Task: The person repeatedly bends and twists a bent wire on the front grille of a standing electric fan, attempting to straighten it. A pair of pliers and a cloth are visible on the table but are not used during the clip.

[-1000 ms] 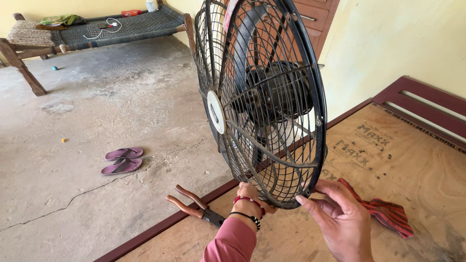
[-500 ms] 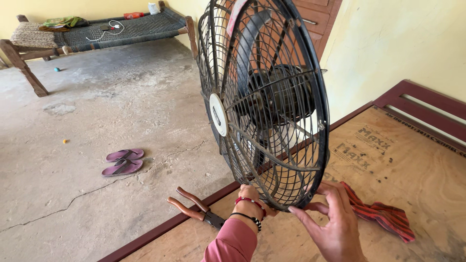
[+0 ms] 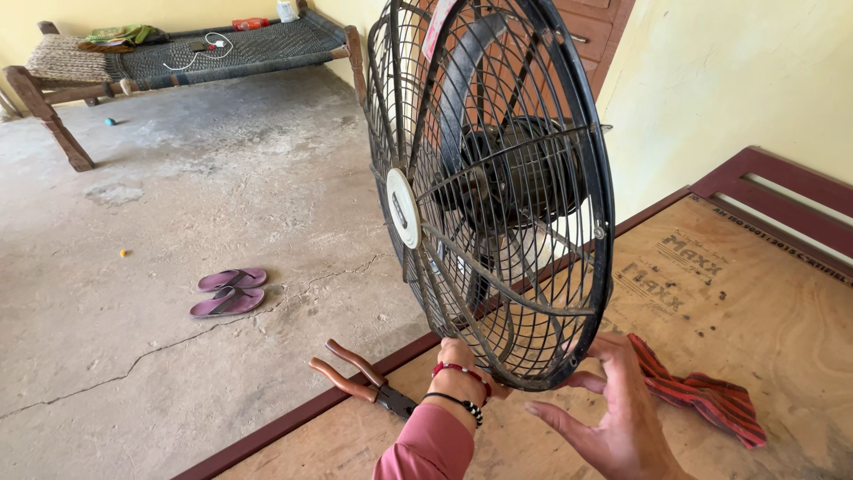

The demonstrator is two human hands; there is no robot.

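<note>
A large black fan (image 3: 494, 191) with a wire cage stands upright on the plywood bed top (image 3: 746, 311). My left hand (image 3: 464, 362), with beaded bracelets on the wrist and a pink sleeve below, reaches under the cage's bottom edge; its fingers are hidden behind the wires. My right hand (image 3: 617, 416) is spread with its fingertips touching the lower rim of the cage. Brown-handled pliers (image 3: 360, 378) lie just left of my left wrist. A red striped cloth (image 3: 702, 397) lies right of my right hand.
The bed's dark red frame (image 3: 773, 178) runs along the right and front. A pair of purple slippers (image 3: 228, 292) lies on the cracked concrete floor. A woven cot (image 3: 204, 53) with clothes and a cable stands at the back. A yellow wall is close behind the fan.
The view has shifted slightly and the fan's cage now faces me more squarely. My right hand has slid lower along the cage's bottom rim and its fingers have spread wider.
</note>
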